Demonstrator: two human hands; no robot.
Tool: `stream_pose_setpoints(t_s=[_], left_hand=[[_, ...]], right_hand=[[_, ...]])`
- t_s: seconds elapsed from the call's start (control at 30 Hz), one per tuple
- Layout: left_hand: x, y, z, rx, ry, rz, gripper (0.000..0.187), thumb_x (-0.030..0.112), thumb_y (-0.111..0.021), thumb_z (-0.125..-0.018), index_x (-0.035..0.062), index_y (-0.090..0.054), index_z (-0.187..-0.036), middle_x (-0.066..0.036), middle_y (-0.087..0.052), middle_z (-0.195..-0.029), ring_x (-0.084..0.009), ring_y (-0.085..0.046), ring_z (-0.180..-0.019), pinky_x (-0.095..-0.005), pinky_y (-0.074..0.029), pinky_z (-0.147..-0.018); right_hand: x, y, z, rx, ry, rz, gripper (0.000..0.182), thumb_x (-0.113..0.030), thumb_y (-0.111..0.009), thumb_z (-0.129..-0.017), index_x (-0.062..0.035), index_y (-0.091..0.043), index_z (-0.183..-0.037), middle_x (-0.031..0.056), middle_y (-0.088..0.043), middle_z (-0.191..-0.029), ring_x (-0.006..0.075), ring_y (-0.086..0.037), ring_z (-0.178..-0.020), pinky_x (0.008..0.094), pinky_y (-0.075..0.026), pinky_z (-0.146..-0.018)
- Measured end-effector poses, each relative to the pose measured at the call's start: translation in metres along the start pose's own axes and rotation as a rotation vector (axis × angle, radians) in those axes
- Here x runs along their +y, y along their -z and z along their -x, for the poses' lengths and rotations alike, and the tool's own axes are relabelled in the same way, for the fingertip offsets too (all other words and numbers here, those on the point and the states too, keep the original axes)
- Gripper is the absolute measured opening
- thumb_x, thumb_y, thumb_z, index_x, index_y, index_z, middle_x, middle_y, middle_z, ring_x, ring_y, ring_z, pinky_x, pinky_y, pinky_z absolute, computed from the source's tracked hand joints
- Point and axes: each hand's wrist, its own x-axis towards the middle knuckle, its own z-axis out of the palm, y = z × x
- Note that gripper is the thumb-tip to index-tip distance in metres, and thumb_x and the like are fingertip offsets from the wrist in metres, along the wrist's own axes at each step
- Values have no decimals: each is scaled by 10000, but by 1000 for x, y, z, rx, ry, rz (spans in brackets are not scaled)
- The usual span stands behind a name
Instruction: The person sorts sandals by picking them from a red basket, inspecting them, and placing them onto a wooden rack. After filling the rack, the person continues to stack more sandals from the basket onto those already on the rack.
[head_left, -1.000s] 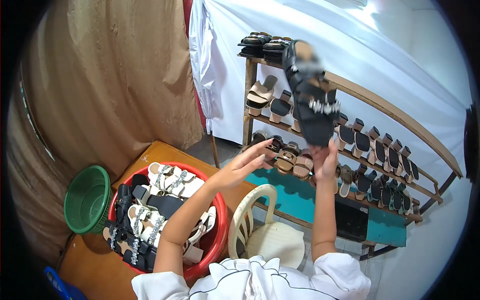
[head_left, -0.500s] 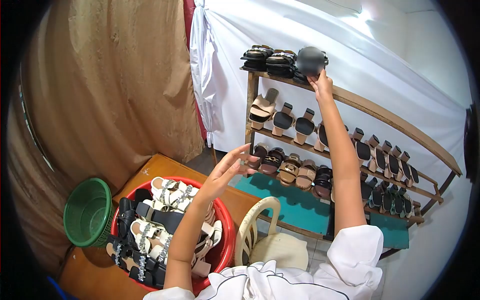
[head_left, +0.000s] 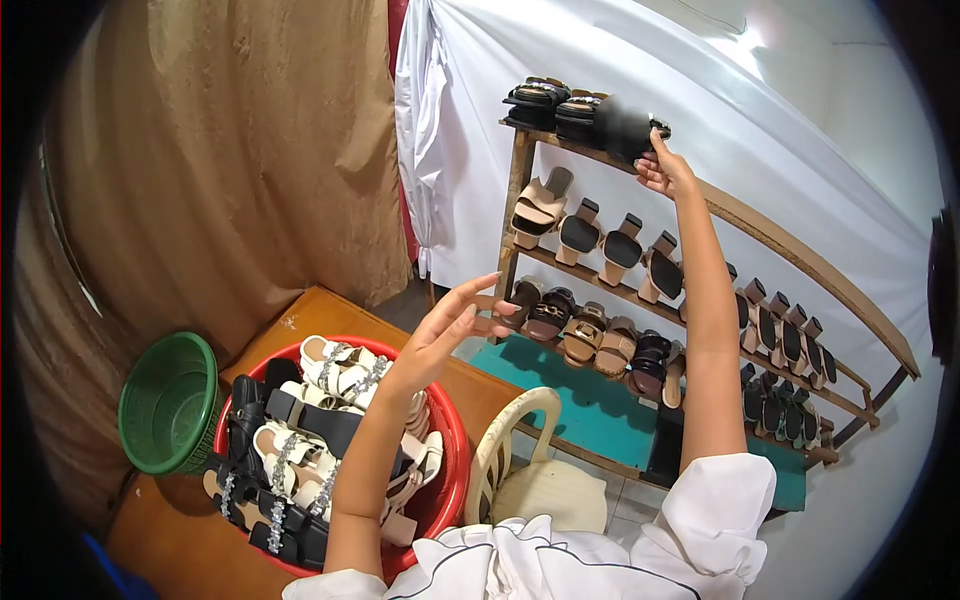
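Note:
My right hand (head_left: 668, 168) is raised to the top board of the shoe rack. Its fingers are curled against a black sandal (head_left: 660, 126) with a shiny trim, partly hidden by a blur. Beside that sandal, stacked black sandals (head_left: 538, 105) stand along the same board. My left hand (head_left: 450, 325) hovers with fingers spread and nothing in it, in front of the lower rack and up to the right of the red basin (head_left: 455, 480). Inside the basin lie white sandals (head_left: 345, 370) with sparkling straps and black sandals (head_left: 290, 525), piled together.
The wooden rack (head_left: 780, 225) carries several rows of heeled and flat sandals. A cream plastic chair (head_left: 550, 495) stands between me and the rack. On the wooden table (head_left: 165, 540) is a green basket (head_left: 165, 400). Brown curtain (head_left: 240, 150) and white cloth (head_left: 600, 40) hang behind.
My right hand has come down slightly, and the black sandal sits lower against the top board. My left hand stays spread in about the same place. The view has shifted a little.

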Motion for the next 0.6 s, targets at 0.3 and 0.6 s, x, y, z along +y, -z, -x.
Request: stream_pose_setpoints(t_s=[0.3,0.6], left_hand=[[15,1,7,59,-12,-32,533,371,-374,-898,1,-305,-1276,-151,-521,-1074,-223,-556,-926,-360,-408,-853],[82,35,42,169,6,-331,513,347,-388,-899,7,-316,-1277,-157,-527,-1070,-210,-552,-934,-330,-417,-840]], right_hand=[[100,-82,75,-123,29,-390,468,-444,-523,-815,-61,-396,-1051,65,-432,-850,170,-540,-702,289,-477,-551],[214,-193,280,-839,-98,-150,280,-308,-458,-886,-62,-471,-1019,25,-518,-871,99,-546,-751,239,-443,-651]])
